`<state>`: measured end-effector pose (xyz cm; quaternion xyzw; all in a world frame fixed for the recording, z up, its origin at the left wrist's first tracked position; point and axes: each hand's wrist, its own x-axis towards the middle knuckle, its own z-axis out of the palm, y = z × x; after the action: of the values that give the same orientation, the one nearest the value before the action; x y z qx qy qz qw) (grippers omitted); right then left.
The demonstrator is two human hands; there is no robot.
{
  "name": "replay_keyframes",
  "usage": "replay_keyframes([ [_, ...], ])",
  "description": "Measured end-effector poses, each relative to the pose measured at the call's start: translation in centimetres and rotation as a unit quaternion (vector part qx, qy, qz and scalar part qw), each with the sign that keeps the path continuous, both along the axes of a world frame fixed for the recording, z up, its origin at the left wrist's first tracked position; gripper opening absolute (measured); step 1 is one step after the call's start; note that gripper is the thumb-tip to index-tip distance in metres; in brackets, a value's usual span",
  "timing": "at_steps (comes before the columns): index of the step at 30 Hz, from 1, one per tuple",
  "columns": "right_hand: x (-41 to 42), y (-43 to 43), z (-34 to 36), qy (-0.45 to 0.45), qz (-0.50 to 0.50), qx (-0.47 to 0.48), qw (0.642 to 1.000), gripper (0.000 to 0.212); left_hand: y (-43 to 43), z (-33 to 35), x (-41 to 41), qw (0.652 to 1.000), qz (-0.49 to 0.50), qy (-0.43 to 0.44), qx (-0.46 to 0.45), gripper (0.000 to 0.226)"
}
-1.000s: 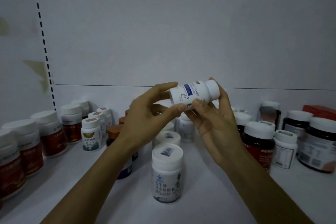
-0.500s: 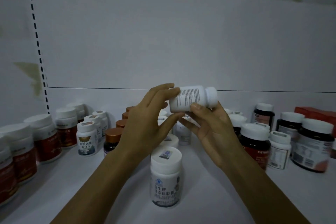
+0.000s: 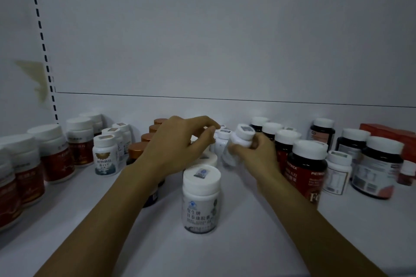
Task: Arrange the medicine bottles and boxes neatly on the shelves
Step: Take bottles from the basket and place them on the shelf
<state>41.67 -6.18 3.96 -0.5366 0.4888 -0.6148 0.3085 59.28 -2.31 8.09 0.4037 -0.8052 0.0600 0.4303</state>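
My right hand (image 3: 256, 155) grips a small white medicine bottle (image 3: 242, 136) by its body. The bottle is blurred and stands nearly upright, cap up, low over the white shelf (image 3: 225, 247). It is just right of a row of small white bottles (image 3: 221, 141) at the back. Beside it, my left hand (image 3: 177, 144) hovers with loosely curled fingers and holds nothing; it covers part of a white-capped bottle. A larger white bottle (image 3: 201, 198) stands at the front centre between my forearms.
Red-labelled white-capped bottles (image 3: 54, 153) line the left side, then white bottles (image 3: 105, 155) and a row of copper-capped dark bottles (image 3: 137, 149). Dark bottles with white caps (image 3: 308, 164) crowd the right. A red box (image 3: 389, 135) sits at the far right back.
The small bottle was held sideways in both hands at chest height. It now stands nearly upright down by the shelf in my right hand alone. My left hand has let go.
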Motion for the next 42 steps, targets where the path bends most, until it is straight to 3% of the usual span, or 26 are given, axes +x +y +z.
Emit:
replay_keyframes([
  [3, 0.3, -1.1, -1.6, 0.103, 0.02, 0.057, 0.993, 0.043, 0.1, 0.1, -0.2, 0.999, 0.007, -0.038, 0.01, 0.042],
  [6, 0.3, -1.2, -2.2, 0.168, 0.017, 0.049, 0.984, 0.051, 0.2, 0.2, -0.3, 0.999, 0.013, -0.05, 0.014, 0.041],
  [9, 0.7, -0.8, -1.4, 0.189, -0.026, -0.019, 0.981, 0.066, 0.3, 0.3, -0.4, 0.999, 0.007, -0.039, -0.001, 0.04],
  [12, 1.5, -1.1, 1.1, 0.266, -0.092, -0.1, 0.954, 0.064, 0.3, 0.4, -0.2, 1.0, -0.01, 0.001, -0.013, 0.039],
  [14, 2.0, -2.3, 3.1, 0.324, -0.089, -0.056, 0.94, 0.064, 0.3, 0.6, -0.1, 0.999, -0.016, 0.021, -0.022, 0.038],
  [18, 3.0, -4.6, 5.3, 0.408, -0.047, 0.129, 0.902, 0.06, 0.5, 0.6, -0.2, 0.998, -0.022, 0.022, -0.047, 0.041],
  [20, 3.3, -5.0, 5.5, 0.456, -0.057, 0.144, 0.876, 0.045, 0.6, 0.5, -0.2, 0.998, -0.024, -0.002, -0.059, 0.046],
  [22, 3.3, -4.7, 5.9, 0.472, -0.084, 0.102, 0.872, 0.037, 0.6, 0.6, -0.2, 0.997, -0.025, -0.006, -0.079, 0.046],
  [26, 2.5, -0.9, 7.4, 0.405, -0.11, -0.086, 0.903, 0.044, 0.4, 0.4, -0.3, 0.992, -0.008, 0.017, -0.122, 0.04],
  [29, 1.7, 2.6, 6.7, 0.245, -0.052, -0.223, 0.942, 0.046, 0.4, 0.2, -0.5, 0.991, 0.0, 0.055, -0.12, 0.048],
  [33, 0.8, 4.4, 4.1, 0.016, 0.036, -0.243, 0.969, 0.032, 0.9, 0.7, -0.7, 0.996, -0.011, 0.074, -0.055, 0.07],
  [36, 1.0, 4.7, 2.9, -0.034, 0.039, -0.26, 0.964, 0.023, 1.1, 0.5, -0.9, 0.998, -0.044, 0.047, -0.015, 0.07],
  [42, 0.9, 5.5, 2.5, -0.091, 0.108, -0.204, 0.969, 0.038, 0.4, 0.2, -0.7, 0.976, -0.037, -0.023, -0.214, 0.045],
])
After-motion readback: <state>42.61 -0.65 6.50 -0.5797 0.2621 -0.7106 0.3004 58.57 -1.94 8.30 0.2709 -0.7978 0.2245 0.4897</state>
